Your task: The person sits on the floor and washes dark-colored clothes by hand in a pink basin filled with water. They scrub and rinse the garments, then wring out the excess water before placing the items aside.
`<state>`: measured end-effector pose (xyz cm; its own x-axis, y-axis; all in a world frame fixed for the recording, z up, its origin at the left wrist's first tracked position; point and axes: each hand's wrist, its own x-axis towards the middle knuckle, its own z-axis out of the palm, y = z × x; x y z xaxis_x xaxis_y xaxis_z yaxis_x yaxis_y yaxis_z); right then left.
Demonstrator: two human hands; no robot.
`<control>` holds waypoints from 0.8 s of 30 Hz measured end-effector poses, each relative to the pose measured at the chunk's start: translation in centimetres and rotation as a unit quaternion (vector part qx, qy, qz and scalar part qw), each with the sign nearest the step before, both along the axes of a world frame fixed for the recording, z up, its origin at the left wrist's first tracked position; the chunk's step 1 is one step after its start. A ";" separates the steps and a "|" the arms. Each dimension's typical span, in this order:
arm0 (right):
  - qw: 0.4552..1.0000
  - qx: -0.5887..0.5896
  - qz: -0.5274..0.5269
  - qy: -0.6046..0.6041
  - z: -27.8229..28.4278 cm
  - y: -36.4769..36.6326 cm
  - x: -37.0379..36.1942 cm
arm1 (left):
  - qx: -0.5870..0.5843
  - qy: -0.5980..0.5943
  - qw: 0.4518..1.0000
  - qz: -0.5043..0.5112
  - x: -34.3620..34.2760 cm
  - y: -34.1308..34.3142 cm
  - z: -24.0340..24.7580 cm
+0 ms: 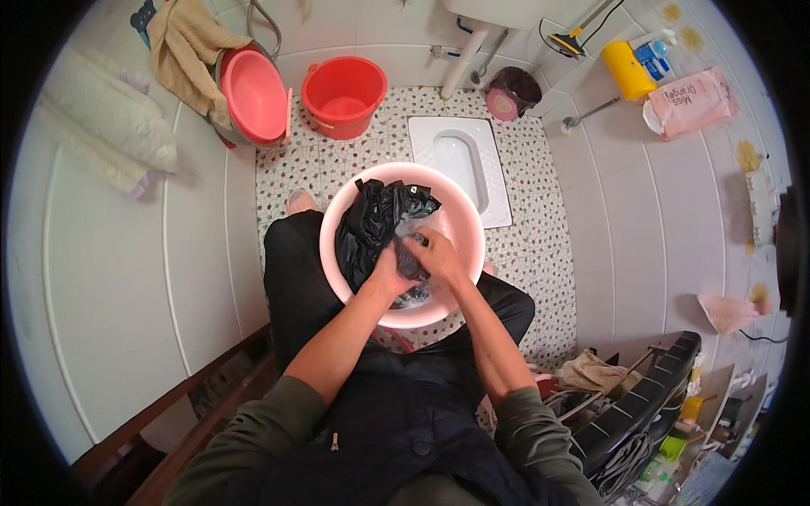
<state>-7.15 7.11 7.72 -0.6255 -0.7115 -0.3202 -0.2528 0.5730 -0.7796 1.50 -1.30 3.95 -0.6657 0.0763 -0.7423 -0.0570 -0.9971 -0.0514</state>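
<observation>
A round pale pink basin point(472, 221) sits between my knees, with soapy water in it. A shiny black garment point(361, 226) lies bunched and wet in its left half. My left hand point(391, 267) and my right hand point(436, 255) meet over the middle of the basin. Both are closed on a dark, wet part of the cloth point(411, 263), the left from below and the right from above. Whether this part belongs to the same garment I cannot tell. Suds point(413, 297) show at the basin's near side.
A white squat toilet point(460, 156) is set in the speckled floor just beyond the basin. Farther off stand a red bucket point(344, 97), stacked pink basins point(256, 94) and a small dark bin point(516, 88). A cluttered black rack point(633, 413) stands near my right side.
</observation>
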 end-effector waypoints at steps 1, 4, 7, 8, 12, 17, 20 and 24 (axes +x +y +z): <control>0.997 -0.012 0.032 0.068 2.1 0.0 1.5 | 0.022 0.039 0.999 0.016 0.2 -0.2 -0.6; 0.975 -0.050 0.032 0.216 5.6 0.0 6.4 | 0.019 0.128 0.992 0.008 1.4 -0.7 0.8; 0.959 -0.051 -0.029 0.279 5.0 -0.5 8.6 | 0.031 0.094 0.995 0.004 1.3 -0.2 -1.5; 0.961 -0.018 -0.069 0.267 3.3 -0.6 7.9 | -0.042 0.034 0.998 -0.019 1.4 0.2 -1.9; 0.958 0.062 -0.160 0.230 -2.2 -1.7 3.5 | -0.018 0.026 0.999 0.013 0.2 1.2 -5.2; 0.954 0.091 -0.213 0.189 -3.0 -1.7 0.1 | -0.020 -0.030 0.999 -0.011 -0.4 0.8 0.6; 0.966 0.063 -0.210 0.141 -2.8 -1.3 -0.4 | -0.037 -0.004 0.999 -0.040 0.2 -0.1 1.5; 0.992 -0.036 -0.090 0.078 -0.4 -1.0 0.5 | -0.021 0.026 0.999 0.018 0.4 0.0 1.1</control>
<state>-6.68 6.13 7.30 -0.7828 -0.6007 -0.1623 -0.2721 0.5650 -0.7790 1.89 -1.33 5.04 -0.7048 0.0208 -0.7091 -0.0225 -0.9997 -0.0070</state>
